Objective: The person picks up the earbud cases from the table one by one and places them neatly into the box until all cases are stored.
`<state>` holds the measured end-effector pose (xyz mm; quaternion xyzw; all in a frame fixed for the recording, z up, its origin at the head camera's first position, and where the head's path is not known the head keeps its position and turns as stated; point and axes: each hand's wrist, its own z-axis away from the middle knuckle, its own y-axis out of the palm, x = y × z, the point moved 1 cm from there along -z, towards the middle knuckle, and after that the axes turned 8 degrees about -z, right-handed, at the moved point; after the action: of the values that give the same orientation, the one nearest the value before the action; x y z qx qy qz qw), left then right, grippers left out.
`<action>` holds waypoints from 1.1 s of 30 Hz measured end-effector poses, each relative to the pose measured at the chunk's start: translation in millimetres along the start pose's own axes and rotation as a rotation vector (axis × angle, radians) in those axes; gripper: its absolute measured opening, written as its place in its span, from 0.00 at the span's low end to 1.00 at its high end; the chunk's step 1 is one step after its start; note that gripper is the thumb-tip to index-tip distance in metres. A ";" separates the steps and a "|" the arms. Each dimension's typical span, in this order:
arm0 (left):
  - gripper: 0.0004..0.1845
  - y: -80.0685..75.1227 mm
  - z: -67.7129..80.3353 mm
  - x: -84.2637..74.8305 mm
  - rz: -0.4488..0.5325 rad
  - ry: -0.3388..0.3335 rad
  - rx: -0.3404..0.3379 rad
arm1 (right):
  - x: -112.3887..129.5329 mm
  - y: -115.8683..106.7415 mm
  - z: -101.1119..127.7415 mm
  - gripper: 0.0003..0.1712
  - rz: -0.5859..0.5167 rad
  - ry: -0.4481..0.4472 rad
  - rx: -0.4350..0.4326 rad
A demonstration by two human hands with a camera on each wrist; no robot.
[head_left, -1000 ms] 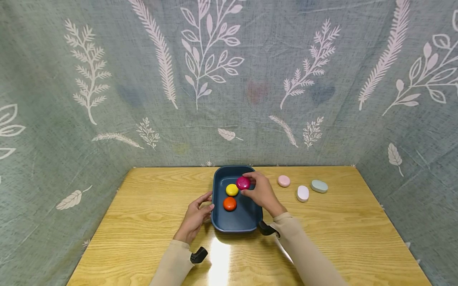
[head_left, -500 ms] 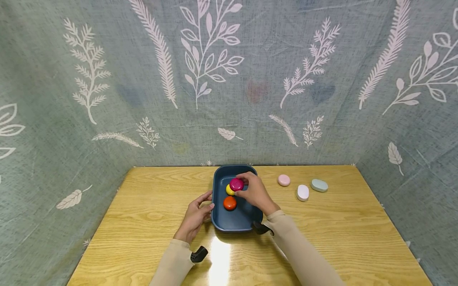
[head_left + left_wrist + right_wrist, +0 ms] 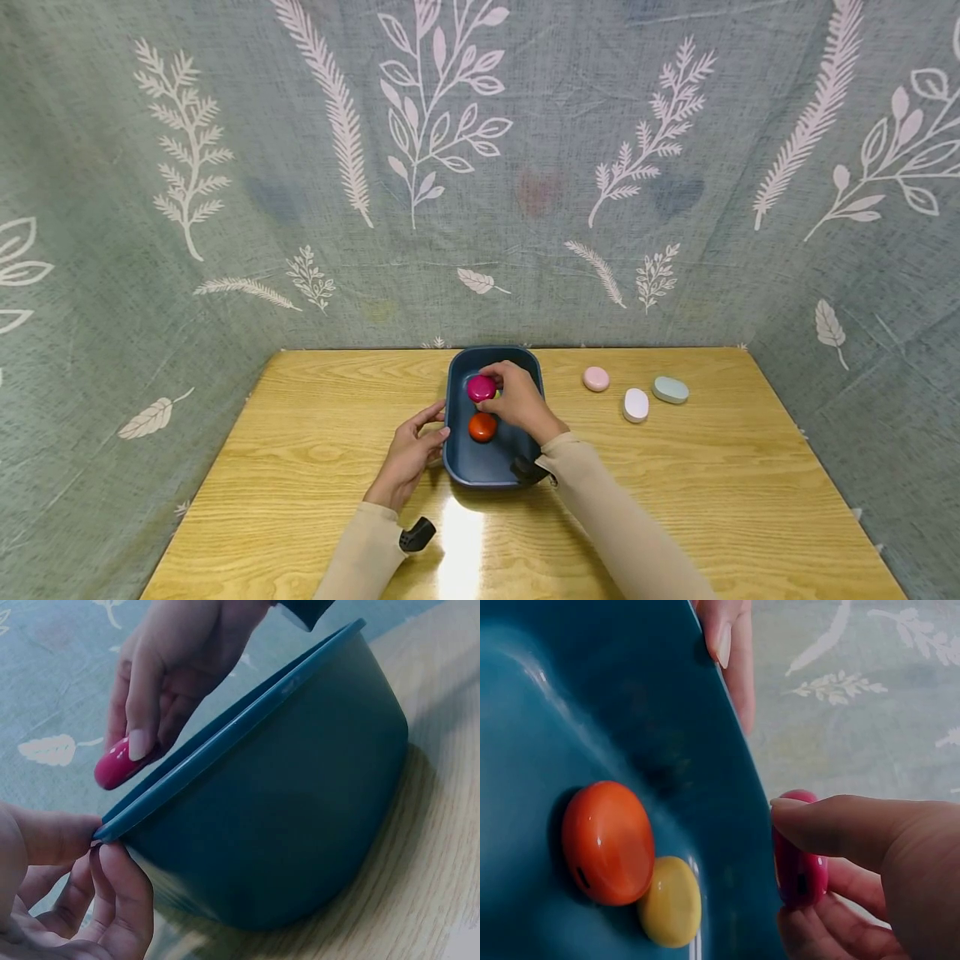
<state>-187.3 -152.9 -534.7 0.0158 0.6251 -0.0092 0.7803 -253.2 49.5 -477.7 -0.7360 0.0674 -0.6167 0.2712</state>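
Observation:
My right hand (image 3: 519, 402) pinches a glossy magenta rounded disc (image 3: 481, 388) between thumb and fingers, above the dark blue tub (image 3: 480, 468). In the right wrist view that magenta disc shows a small dark slot near its edge. Thumb and index finger of my left hand (image 3: 408, 454) pinch the tub's left rim; the left wrist view shows the thumb on top and the index finger below. Inside the tub lie an orange rounded disc (image 3: 608, 843) and a yellow one (image 3: 671, 903), touching in the right wrist view. In the head view the yellow one is mostly hidden.
Right of the tub, on the wooden table (image 3: 315, 467), lie a pink round piece (image 3: 596, 379), a white oval piece (image 3: 636, 405) and a pale green oval piece (image 3: 671, 389). A leaf-patterned cloth (image 3: 480, 167) hangs behind the table's back edge and along its sides.
My right hand has carried the magenta disc leftward over the tub, so it now covers most of the yellow disc in the head view. The left hand and the tub have stayed put.

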 end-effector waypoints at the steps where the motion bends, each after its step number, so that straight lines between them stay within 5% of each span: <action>1: 0.29 -0.1 0.1 -0.1 0.001 -0.001 0.002 | 0.0 1.2 -0.8 0.28 0.004 0.001 0.007; 33: 0.29 1.2 1.3 -1.5 0.012 -0.005 0.003 | -6.1 29.5 -13.8 0.31 0.102 0.043 0.114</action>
<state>-186.3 -151.7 -532.9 0.0208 0.6230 -0.0055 0.7819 -260.7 22.9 -496.0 -0.7016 0.0756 -0.6205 0.3421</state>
